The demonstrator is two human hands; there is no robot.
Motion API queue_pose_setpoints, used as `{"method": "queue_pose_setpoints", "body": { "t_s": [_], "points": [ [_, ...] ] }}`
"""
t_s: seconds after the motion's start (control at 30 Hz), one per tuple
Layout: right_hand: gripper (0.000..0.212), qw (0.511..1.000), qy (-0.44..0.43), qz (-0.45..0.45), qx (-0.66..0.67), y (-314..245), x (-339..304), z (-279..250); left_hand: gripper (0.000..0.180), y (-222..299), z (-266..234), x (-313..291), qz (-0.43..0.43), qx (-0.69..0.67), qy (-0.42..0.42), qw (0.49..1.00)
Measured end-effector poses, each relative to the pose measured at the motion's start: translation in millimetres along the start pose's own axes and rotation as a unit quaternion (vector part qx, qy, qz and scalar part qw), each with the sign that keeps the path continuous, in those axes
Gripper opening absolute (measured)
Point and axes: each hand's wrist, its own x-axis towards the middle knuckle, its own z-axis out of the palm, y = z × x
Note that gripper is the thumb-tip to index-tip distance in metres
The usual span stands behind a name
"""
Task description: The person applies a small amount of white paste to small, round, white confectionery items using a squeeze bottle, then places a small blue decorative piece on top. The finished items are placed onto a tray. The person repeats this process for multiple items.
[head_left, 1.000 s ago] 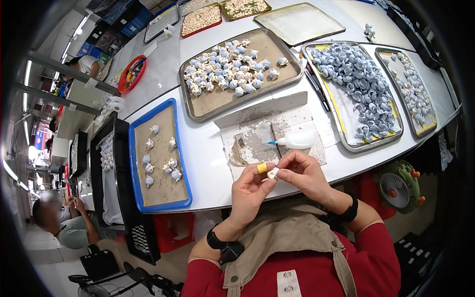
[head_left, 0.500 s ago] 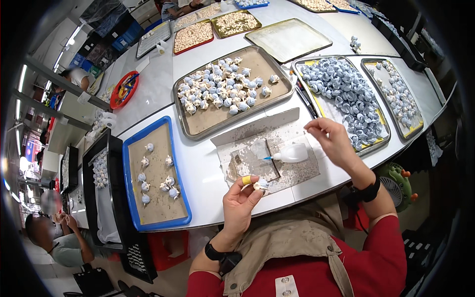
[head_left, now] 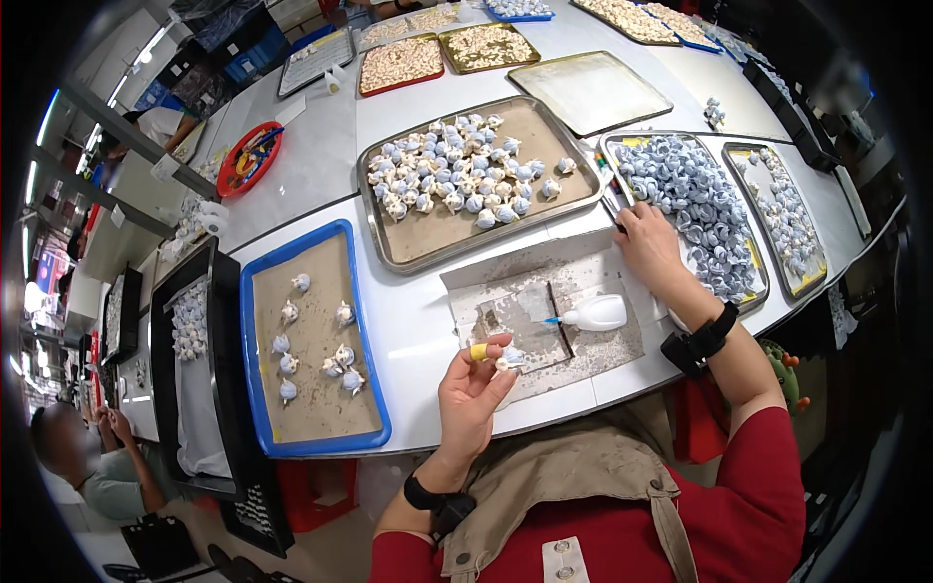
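My left hand (head_left: 469,396) is closed, pinching a small pale-blue and cream figurine (head_left: 511,358) between thumb and fingers, with a yellow band round one finger. My right hand (head_left: 649,245) reaches down at the slim dark pen-like tools (head_left: 609,197) beside the tray of blue pieces. Its fingers are drawn together there, and what they grip, if anything, is hidden. Between my hands a white squeeze bottle (head_left: 597,313) with a blue tip lies on a stained cardboard sheet (head_left: 612,355). The figurine is held over the near edge of that cardboard.
A metal tray (head_left: 408,255) full of blue and cream figurines stands ahead; a blue-rimmed tray (head_left: 316,413) with several is at left. Loose blue pieces (head_left: 680,185) fill a right tray. Further off are a red basket (head_left: 225,180) and a bare tray (head_left: 593,92). Someone sits far left.
My right hand has moved forward from above the cardboard's right side to the dark tools. My left hand keeps the figurine in nearly the same place. The view has shifted slightly.
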Motion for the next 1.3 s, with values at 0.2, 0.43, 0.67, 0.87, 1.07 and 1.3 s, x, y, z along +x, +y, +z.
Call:
{"method": "queue_pose_setpoints", "body": {
  "t_s": [0.2,0.43,0.67,0.87,1.07,1.3],
  "points": [
    [0.017,0.992,-0.071,0.081,0.058,-7,-3,-5,0.032,-2,5,0,0.009,-0.013,-0.012,1.000],
    [0.016,0.910,0.041,0.142,0.387,5,-10,-40,0.035,-2,10,-3,-0.008,-0.003,-0.013,1.000],
    [0.038,0.723,-0.203,0.113,0.651,-49,-83,-92,0.030,-2,16,-7,-0.078,-0.026,-0.015,0.997],
    [0.025,0.726,-0.326,0.104,0.597,-56,-116,-84,0.036,-9,19,-10,-0.106,-0.040,0.000,0.994],
    [0.021,0.792,-0.253,-0.006,0.555,-67,-126,-72,0.037,-11,20,-14,-0.119,-0.019,-0.018,0.993],
    [0.033,0.872,-0.152,-0.155,0.439,-72,-121,-69,0.040,-10,26,-17,-0.135,0.000,-0.035,0.990]
  ]
}}
